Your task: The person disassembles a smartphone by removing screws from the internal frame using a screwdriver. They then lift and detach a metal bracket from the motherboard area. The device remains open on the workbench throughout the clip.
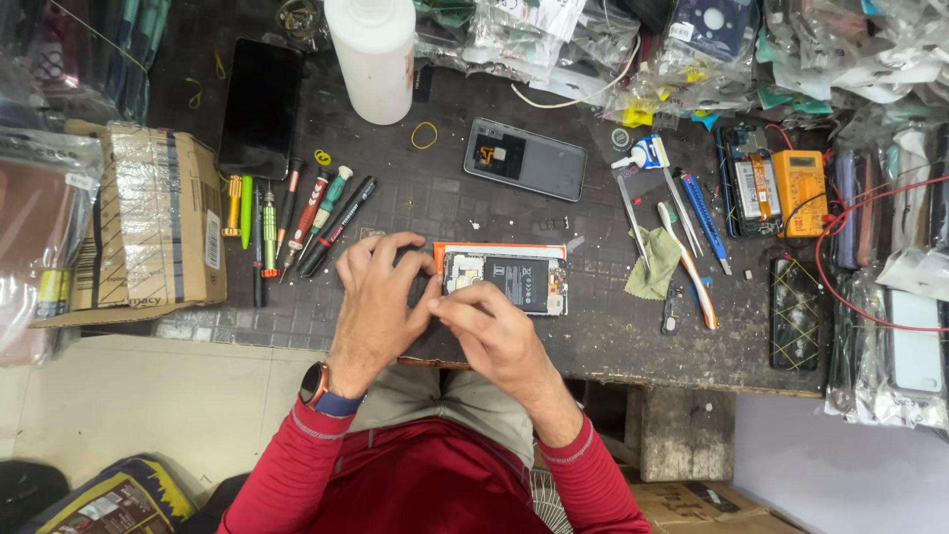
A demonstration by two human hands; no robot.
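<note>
An opened phone [514,280] with its back removed lies on the dark work mat [593,336], showing battery and circuit boards, with an orange edge along its top. My left hand [379,297] rests at the phone's left end, fingers curled over it. My right hand [491,331] sits just below the phone, its fingertips pinched together with my left thumb at the phone's lower left corner. Whatever is pinched there is too small to make out. A grey back cover [526,158] lies farther back on the mat.
Several screwdrivers [297,213] lie in a row left of the phone, next to a dark phone [259,107] and a cardboard box [148,222]. A white bottle [374,54] stands at the back. Tweezers [682,213], a green cloth [654,263] and a yellow multimeter [799,190] sit right.
</note>
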